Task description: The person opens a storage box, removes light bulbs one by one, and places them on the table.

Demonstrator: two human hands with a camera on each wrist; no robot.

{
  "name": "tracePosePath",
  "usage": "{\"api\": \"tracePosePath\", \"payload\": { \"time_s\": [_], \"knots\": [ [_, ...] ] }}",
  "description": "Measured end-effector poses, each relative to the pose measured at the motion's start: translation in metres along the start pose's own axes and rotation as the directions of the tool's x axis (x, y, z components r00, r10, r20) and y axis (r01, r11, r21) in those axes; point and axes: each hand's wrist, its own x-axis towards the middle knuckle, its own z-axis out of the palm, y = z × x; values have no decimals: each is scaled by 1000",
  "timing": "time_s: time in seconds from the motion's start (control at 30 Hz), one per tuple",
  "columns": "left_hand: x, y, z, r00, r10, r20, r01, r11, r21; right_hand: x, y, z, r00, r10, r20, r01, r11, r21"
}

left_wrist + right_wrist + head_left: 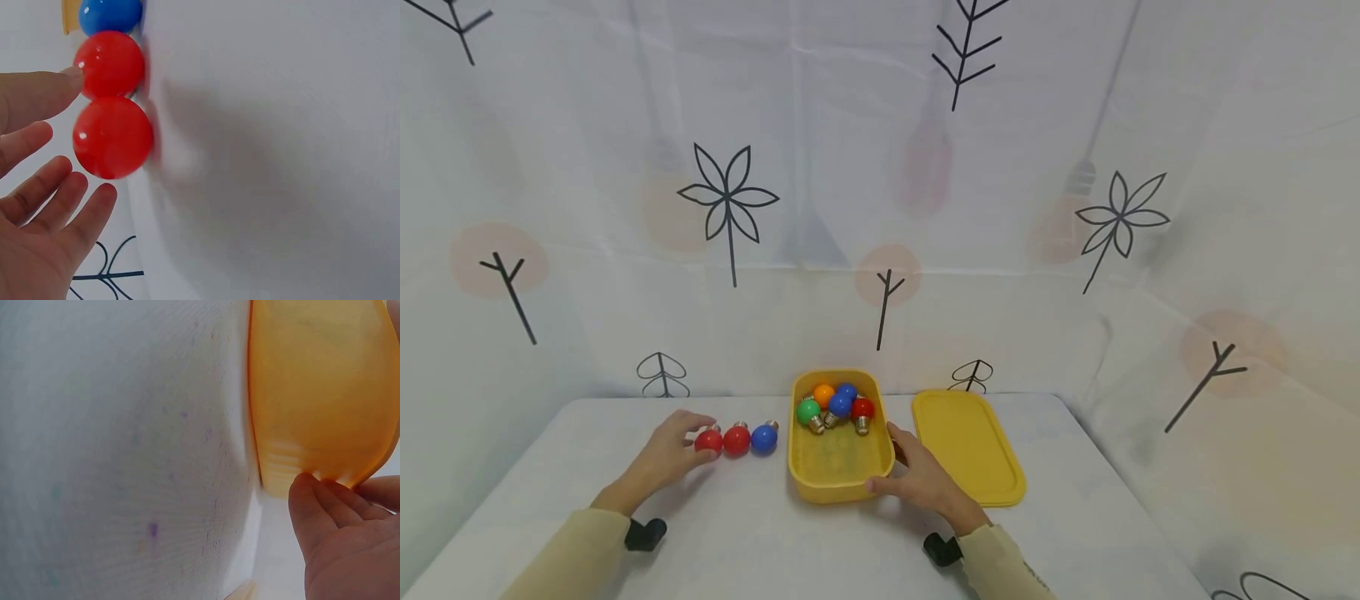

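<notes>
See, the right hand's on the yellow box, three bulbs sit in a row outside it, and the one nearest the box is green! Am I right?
Not quite: the one nearest the yellow box is a blue bulb, not green, as the head view shows. The right hand is on the box, and three bulbs do sit in a row outside.

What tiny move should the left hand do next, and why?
I'd probably curl the left hand gently around the glossy, round red bulb at the row's left end: its fingers and thumb are spread about it, not gripping, while the right hand holds the rounded yellow plastic box, which has room inside.
</notes>
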Motion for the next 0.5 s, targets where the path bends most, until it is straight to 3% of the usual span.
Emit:
{"api": "tracePosePath", "payload": {
  "time_s": [0.23,0.5],
  "knots": [
    [0,17,1,997,69,-25,-67,995,72,0,0,0,1000,1,0,-1,1000,1],
    [3,31,5,996,83,-27,-81,993,80,-1,-2,0,1000,-10,3,10,1000,-1]
  ]
}}
